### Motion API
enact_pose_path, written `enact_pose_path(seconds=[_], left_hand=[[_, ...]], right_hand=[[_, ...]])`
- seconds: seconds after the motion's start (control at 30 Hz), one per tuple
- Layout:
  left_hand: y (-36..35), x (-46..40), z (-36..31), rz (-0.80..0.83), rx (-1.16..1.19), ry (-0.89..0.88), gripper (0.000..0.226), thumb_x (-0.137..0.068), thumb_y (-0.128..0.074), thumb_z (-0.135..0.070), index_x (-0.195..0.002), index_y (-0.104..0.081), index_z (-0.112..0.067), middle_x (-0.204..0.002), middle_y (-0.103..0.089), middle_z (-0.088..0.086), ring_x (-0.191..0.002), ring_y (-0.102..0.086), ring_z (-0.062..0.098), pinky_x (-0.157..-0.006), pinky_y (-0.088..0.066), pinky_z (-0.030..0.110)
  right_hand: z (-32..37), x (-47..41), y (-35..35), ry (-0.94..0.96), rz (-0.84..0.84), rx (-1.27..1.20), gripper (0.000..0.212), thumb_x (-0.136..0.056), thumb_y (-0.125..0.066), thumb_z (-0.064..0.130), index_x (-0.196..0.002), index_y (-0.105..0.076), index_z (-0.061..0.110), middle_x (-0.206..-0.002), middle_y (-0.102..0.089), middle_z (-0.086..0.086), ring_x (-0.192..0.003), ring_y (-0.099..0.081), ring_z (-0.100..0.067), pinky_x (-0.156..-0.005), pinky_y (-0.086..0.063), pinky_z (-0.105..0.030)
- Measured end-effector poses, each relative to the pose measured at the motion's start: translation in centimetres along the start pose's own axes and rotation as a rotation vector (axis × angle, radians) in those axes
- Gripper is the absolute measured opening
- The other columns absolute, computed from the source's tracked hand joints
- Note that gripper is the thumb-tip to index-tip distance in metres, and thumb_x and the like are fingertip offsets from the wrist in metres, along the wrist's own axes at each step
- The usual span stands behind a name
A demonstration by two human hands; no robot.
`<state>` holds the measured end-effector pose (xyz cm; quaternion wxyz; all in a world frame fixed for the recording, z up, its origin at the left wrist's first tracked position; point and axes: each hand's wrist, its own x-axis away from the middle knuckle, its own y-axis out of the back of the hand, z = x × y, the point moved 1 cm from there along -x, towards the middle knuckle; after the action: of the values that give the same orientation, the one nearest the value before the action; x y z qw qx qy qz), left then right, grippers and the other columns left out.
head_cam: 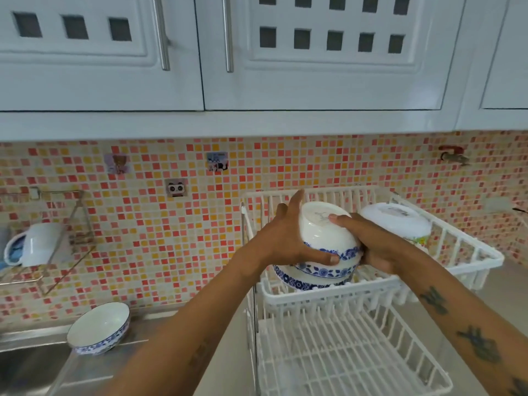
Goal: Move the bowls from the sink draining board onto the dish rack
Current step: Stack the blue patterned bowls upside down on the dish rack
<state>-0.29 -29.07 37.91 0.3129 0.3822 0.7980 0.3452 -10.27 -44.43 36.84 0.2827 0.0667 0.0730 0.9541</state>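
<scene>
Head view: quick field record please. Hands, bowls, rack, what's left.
left hand: on the side of the held bowl, thumb at the rim
right hand: on the other side of it, fingers over the base
held bowl: upside down, blue-patterned rim, above the stacked bowls
stacked bowls: upside down, in the rack's upper tier
white bowl: upper tier, to the right
dish rack: white, two tiers
remaining bowl: on the draining board, tilted

A: Bright, even daylight all over; no hard shadows anywhere, only a soft one under the cabinets (257, 52).

B: Sharpness?

A: Soft throughout. The mosaic tiles (171, 238) smear slightly, and the mug (37, 244) at the left edge is blurred.

B: Distortion?

A: Wide-angle bending: the cabinet line bows, the edges stretch. A faint sheen lies on the steel draining board (94, 364).
</scene>
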Motion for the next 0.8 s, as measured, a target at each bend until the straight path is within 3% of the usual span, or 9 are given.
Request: enact_pose_path(seconds=[0.07,0.17,0.23,0.43,0.5,0.6,0.7,0.8], left_hand=[[-0.1,0.1,0.0,0.04,-0.05,0.014,0.136,-0.059,-0.087,-0.053,-0.154,0.01,-0.038,-0.155,-0.021,0.004,-0.136,-0.043,0.028,-0.105,-0.046,0.043],[-0.3,0.0,0.0,0.09,-0.085,0.008,0.135,-0.059,-0.088,-0.051,-0.154,0.008,-0.039,-0.153,-0.02,0.005,-0.136,-0.042,0.03,-0.105,-0.046,0.043],[-0.4,-0.1,0.0,0.098,-0.072,0.006,0.135,-0.059,-0.088,-0.05,-0.153,0.008,-0.04,-0.154,-0.019,0.006,-0.135,-0.043,0.03,-0.104,-0.048,0.044],[-0.4,0.0,0.1,0.111,-0.059,0.007,0.134,-0.059,-0.088,-0.051,-0.152,0.008,-0.043,-0.154,-0.019,0.006,-0.135,-0.043,0.033,-0.105,-0.046,0.049],[-0.2,0.3,0.1,0.089,-0.014,-0.016,0.132,-0.059,-0.087,-0.052,-0.152,0.007,-0.043,-0.159,-0.012,0.003,-0.145,-0.029,0.033,-0.112,-0.037,0.053],[0.8,1.7,-0.1,-0.004,0.11,-0.073,0.127,-0.059,-0.079,-0.063,-0.154,0.003,-0.039,-0.164,-0.004,-0.004,-0.152,-0.008,0.027,-0.119,-0.023,0.053],[2.9,3.3,0.7,-0.124,0.221,-0.076,0.115,-0.058,-0.054,-0.072,-0.155,-0.007,-0.033,-0.164,-0.009,-0.004,-0.151,-0.013,0.023,-0.118,-0.024,0.046],[5.1,4.6,3.6,-0.226,0.273,-0.054,0.102,-0.068,-0.048,-0.076,-0.154,-0.018,-0.03,-0.161,-0.018,-0.001,-0.148,-0.022,0.023,-0.117,-0.028,0.045]], right_hand=[[-0.4,-0.3,-0.1,-0.018,0.024,0.006,0.046,-0.089,-0.057,0.044,-0.131,-0.05,0.025,-0.116,-0.068,-0.005,-0.102,-0.065,-0.026,-0.081,-0.055,-0.042],[-1.0,-0.8,-0.1,-0.054,0.028,0.054,0.058,-0.089,-0.055,0.048,-0.14,-0.042,0.026,-0.133,-0.06,-0.006,-0.115,-0.059,-0.028,-0.079,-0.054,-0.038],[-1.1,-0.9,-0.1,-0.062,0.018,0.06,0.056,-0.089,-0.054,0.048,-0.14,-0.043,0.026,-0.132,-0.06,-0.006,-0.115,-0.059,-0.028,-0.077,-0.053,-0.038],[-1.2,-0.5,-0.1,-0.051,-0.032,0.14,0.055,-0.089,-0.052,0.053,-0.137,-0.046,0.027,-0.13,-0.061,-0.006,-0.115,-0.059,-0.029,-0.098,-0.049,-0.049],[-0.7,0.4,-0.4,0.043,-0.149,0.301,0.057,-0.09,-0.049,0.053,-0.138,-0.045,0.023,-0.137,-0.056,-0.008,-0.118,-0.057,-0.029,-0.1,-0.047,-0.046],[0.8,2.6,-2.3,0.351,-0.414,0.507,0.052,-0.093,-0.047,0.046,-0.138,-0.046,0.02,-0.145,-0.045,-0.009,-0.128,-0.047,-0.028,-0.102,-0.037,-0.04],[2.5,4.4,-6.2,0.58,-0.475,0.44,0.04,-0.095,-0.048,0.032,-0.132,-0.05,0.018,-0.145,-0.04,-0.009,-0.133,-0.04,-0.025,-0.103,-0.029,-0.032],[3.8,4.9,-10.3,0.661,-0.431,0.444,0.036,-0.096,-0.049,0.031,-0.13,-0.051,0.019,-0.146,-0.036,-0.005,-0.137,-0.035,-0.021,-0.109,-0.026,-0.033]])
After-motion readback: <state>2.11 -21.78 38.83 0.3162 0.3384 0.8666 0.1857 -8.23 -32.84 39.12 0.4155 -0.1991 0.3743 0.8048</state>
